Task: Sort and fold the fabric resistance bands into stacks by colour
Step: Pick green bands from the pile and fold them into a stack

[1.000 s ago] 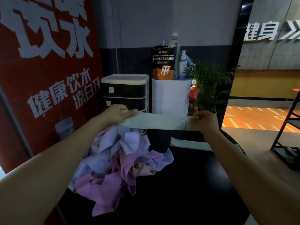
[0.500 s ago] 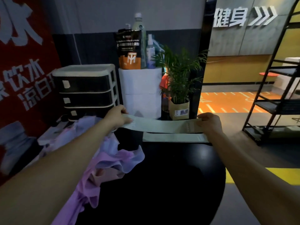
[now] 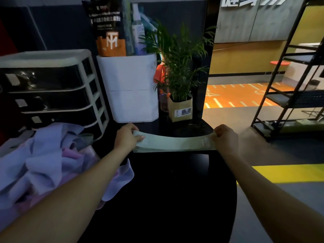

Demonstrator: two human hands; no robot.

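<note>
A pale green fabric band [image 3: 175, 143] is stretched flat between my hands just above the far part of the black round table [image 3: 175, 199]. My left hand [image 3: 127, 137] pinches its left end and my right hand [image 3: 226, 137] pinches its right end. A second green band lies right under it; only its edge shows along the bottom. A loose heap of lilac and pink bands [image 3: 52, 169] sits on the table's left side, partly behind my left forearm.
Behind the table stand a black and white drawer unit [image 3: 52, 92], a white box [image 3: 133, 90] carrying a pouch and bottles, and a potted plant [image 3: 178, 76]. A black metal shelf rack [image 3: 289, 88] stands on the floor at the right.
My hands have lowered the green band onto the one lying at the table's far side. The camera has turned right and closer, so the heap now sits further left.
</note>
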